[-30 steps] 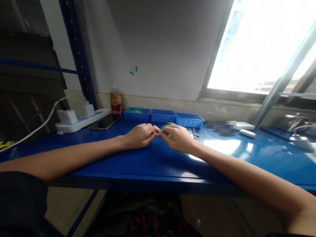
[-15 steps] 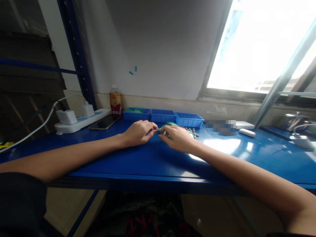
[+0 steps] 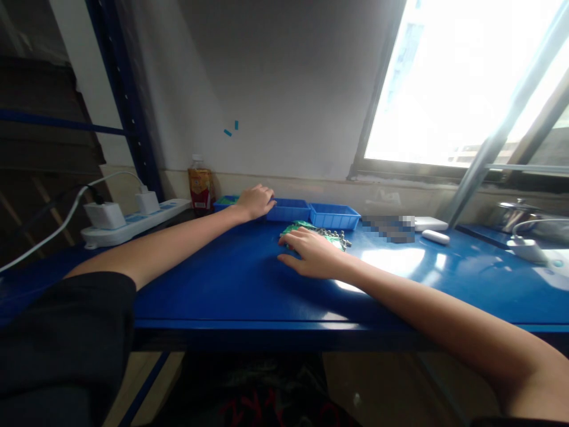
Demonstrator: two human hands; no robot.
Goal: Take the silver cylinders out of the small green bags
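My left hand is over the row of blue bins, at the gap between the left bin and the middle bin. Its fingers curl downward, and whatever they may hold is hidden. The left bin has green pieces in it, partly covered by that hand. My right hand rests low over the table beside a pile of small green pieces; its thumb is spread from the fingers. Small grey metal-looking parts lie behind it, too small to name.
A third blue bin stands at the right of the row. On the left are a power strip with chargers and a bottle. A white case and a shiny metal pot lie to the right on the blue table.
My left hand has moved forward, away from my right hand, up to the bins. My right hand stays near the pile, its thumb and fingers now apart. The view has shifted slightly.
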